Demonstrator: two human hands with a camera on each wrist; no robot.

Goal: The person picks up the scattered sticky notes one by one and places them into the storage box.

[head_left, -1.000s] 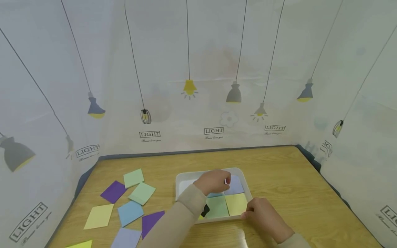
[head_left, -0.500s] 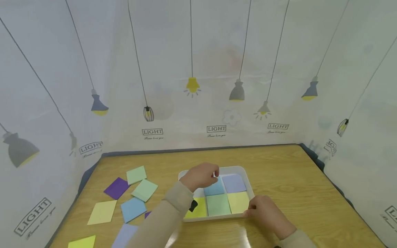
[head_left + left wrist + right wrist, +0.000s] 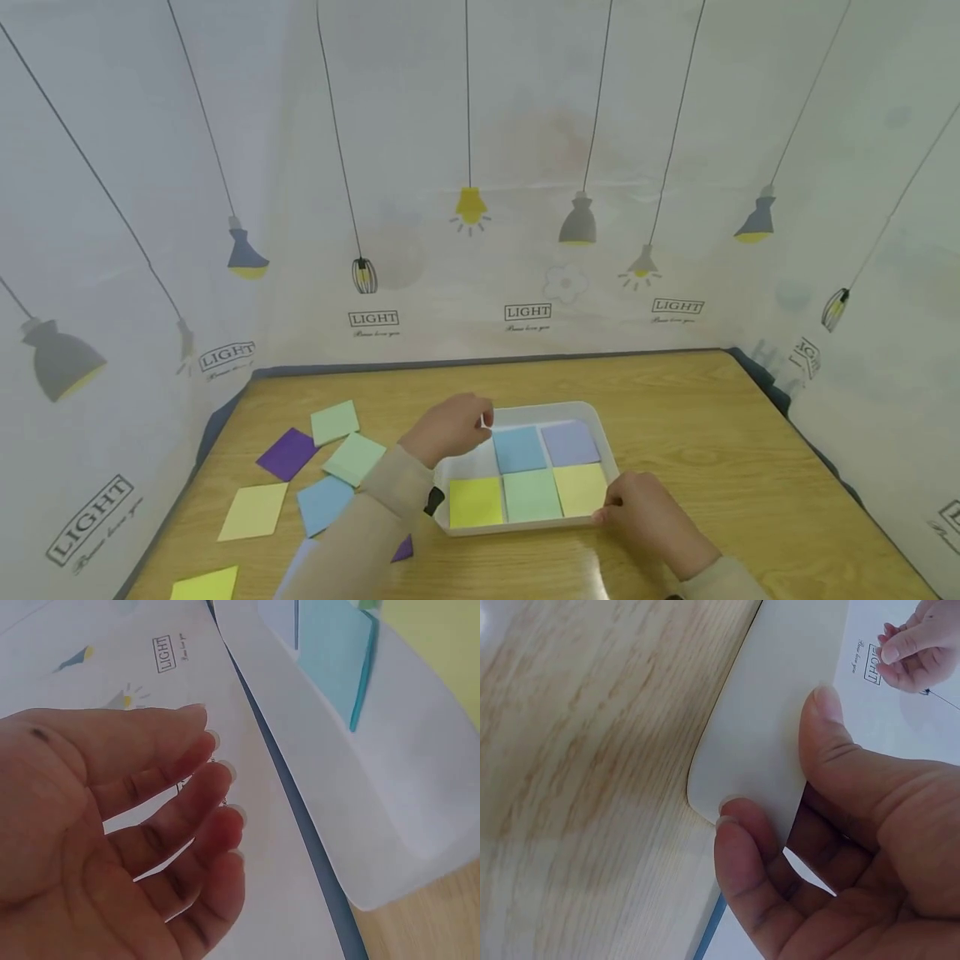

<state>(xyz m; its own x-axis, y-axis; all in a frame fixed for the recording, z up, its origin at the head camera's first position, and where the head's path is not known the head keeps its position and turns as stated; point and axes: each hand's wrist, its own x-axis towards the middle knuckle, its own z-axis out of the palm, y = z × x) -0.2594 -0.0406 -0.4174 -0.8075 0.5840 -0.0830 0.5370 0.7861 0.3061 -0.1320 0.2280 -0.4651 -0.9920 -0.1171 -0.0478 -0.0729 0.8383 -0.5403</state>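
Note:
A white rectangular tray (image 3: 474,460) holds square sticky notes in two rows. Its near row has a bright yellow note (image 3: 475,502), a green note (image 3: 532,496) and a pale yellow note (image 3: 581,490). In the far row lie a blue note (image 3: 519,450) and a lavender note (image 3: 570,443); bare tray floor shows at far left. My left hand (image 3: 450,427) hovers over that bare part, its fingers loosely curled and holding nothing, as the left wrist view confirms. My right hand (image 3: 654,518) pinches the tray's near right corner between thumb and fingers.
Loose notes are scattered on the wooden table (image 3: 690,417) left of the tray: a purple note (image 3: 288,453), a blue note (image 3: 324,504), a pale yellow note (image 3: 252,511) and several others. My left sleeve covers some. A lamp-printed cloth (image 3: 420,250) surrounds the table.
My left hand has moved left from over the lavender note, past the blue note, to the tray's far left, uncovering the notes beneath. The right hand keeps its hold on the tray corner.

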